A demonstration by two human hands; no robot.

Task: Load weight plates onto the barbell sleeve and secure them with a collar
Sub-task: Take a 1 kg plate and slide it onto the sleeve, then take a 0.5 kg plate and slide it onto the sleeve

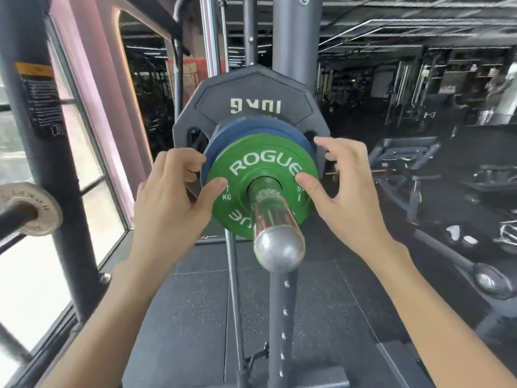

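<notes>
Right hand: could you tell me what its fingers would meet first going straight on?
Probably the black 10 kg plate beyond the blue plate (depth unclear); the right hand has its thumb on the green plate.

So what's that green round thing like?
The green plate is a small, round, rubbery-looking disc with white ROGUE and 1 KG lettering. It sits upright on the shiny barbell sleeve, in front of a blue plate. The left hand grips its edge, and the right hand presses its face with the thumb.
</notes>
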